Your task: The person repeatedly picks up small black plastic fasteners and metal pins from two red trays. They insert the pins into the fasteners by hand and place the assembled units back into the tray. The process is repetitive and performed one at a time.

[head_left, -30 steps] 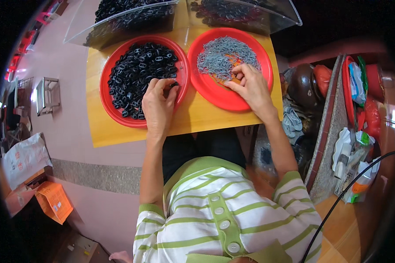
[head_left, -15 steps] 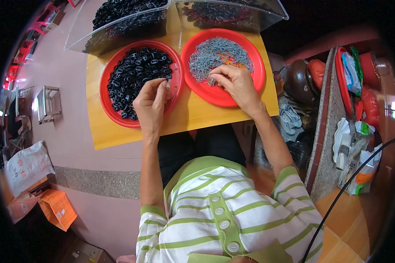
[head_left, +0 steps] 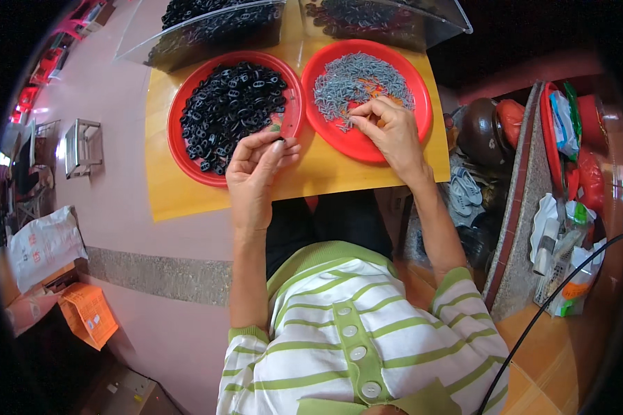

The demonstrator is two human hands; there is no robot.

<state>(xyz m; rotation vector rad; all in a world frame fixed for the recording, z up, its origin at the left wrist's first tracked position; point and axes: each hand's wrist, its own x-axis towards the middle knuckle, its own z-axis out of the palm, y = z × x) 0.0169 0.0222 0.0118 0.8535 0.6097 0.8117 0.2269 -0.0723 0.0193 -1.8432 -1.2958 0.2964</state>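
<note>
Beneath everything we see a pinkish floor [head_left: 180,259], and on the near side a person in a white shirt with green stripes [head_left: 367,325]. In front of the person stands a yellow table [head_left: 187,200]. Along its far side we see two clear bins, the left bin [head_left: 214,38] and the right bin [head_left: 394,31], both heaped with dark pieces. Nearer to us two round red trays sit side by side: the left tray [head_left: 178,153] and the right tray [head_left: 356,151].

In the left tray we find a pile of black pieces [head_left: 228,104], small and oval with holes; in the right tray, a pile of thin grey metal pins [head_left: 349,76], spread mostly over its far half.

The left hand [head_left: 255,173] is over the near right rim of the left tray, its grip closed on a small black piece [head_left: 280,140] between thumb and fingers. The right hand [head_left: 393,135] reaches over the right tray, fingertips at the near edge of the pins. Its thumb and forefinger are drawn together, but we cannot tell whether that grip has closed on a pin.
</note>
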